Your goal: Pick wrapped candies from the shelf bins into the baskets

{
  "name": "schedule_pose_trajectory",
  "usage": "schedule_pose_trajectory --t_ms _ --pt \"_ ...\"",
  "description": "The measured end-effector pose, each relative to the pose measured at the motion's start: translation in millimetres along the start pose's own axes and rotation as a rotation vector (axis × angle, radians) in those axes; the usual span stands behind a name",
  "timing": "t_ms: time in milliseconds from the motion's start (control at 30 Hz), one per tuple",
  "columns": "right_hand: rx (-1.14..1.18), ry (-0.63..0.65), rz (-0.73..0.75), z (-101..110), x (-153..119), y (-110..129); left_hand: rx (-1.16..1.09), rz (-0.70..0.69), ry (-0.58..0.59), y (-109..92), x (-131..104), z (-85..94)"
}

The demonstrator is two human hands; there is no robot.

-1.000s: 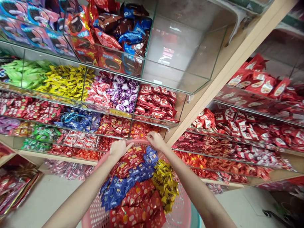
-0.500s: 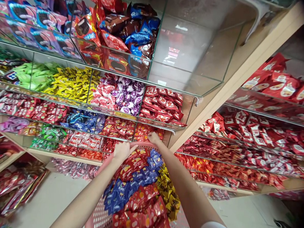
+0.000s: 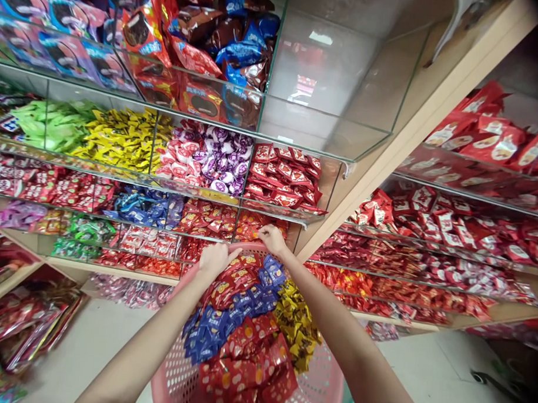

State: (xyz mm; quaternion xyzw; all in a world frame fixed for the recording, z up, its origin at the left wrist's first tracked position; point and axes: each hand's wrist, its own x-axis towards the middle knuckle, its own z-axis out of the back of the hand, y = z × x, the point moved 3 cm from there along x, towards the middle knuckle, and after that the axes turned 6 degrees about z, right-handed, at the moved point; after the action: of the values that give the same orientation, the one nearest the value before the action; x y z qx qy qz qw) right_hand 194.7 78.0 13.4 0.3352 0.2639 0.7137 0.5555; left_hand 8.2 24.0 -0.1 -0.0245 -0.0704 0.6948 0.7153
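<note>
My left hand (image 3: 214, 261) is closed on the far rim of a pink perforated plastic basket (image 3: 170, 380). Inside the basket lie red-wrapped candies (image 3: 250, 365), blue-wrapped candies (image 3: 214, 335) and yellow-wrapped candies (image 3: 299, 326), in separate groups. Beyond the rim, my right hand (image 3: 272, 238) reaches into a shelf compartment of orange-red wrapped candies (image 3: 249, 223). Its fingers are bent together at these candies; whatever is between the fingertips is too small to make out.
Clear-fronted shelves of sorted candies rise ahead, with purple and white candies (image 3: 228, 159) above my hands. A slanting wooden post (image 3: 362, 187) divides them from more red packets (image 3: 445, 222) on the right. Large packages (image 3: 30, 322) stand at lower left.
My right hand's fingers have drawn in closer together over the orange-red candies. The view has shifted slightly, so shelves sit higher and more of the basket shows. My left hand keeps the rim.
</note>
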Motion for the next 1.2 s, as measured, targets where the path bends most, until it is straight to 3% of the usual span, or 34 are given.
schedule_pose_trajectory --t_ms 133,233,400,533,633,800,1000,1200 --pt "0.135 -0.135 0.035 19 -29 26 -0.001 -0.006 0.018 0 1 -0.6" --pt "0.263 -0.131 0.001 23 -63 45 -0.001 -0.011 0.032 1 2 -1.2" --pt "0.482 0.103 -0.130 5 -138 72 0.003 0.009 0.051 0 2 -1.4" --pt "0.819 0.347 -0.478 -22 -197 76 0.001 0.021 0.041 -1 1 -1.2" --pt "0.843 0.438 -0.620 -39 -223 71 0.001 0.024 0.035 -1 0 -1.5" --pt "0.796 0.494 -0.685 -57 -233 65 -0.001 0.015 0.020 -1 0 -1.4" --pt "0.790 0.543 -0.787 -68 -228 77 -0.012 0.017 0.028 0 0 0.4" --pt "0.804 0.524 -0.812 -82 -229 78 -0.017 0.006 0.022 1 1 -1.0"
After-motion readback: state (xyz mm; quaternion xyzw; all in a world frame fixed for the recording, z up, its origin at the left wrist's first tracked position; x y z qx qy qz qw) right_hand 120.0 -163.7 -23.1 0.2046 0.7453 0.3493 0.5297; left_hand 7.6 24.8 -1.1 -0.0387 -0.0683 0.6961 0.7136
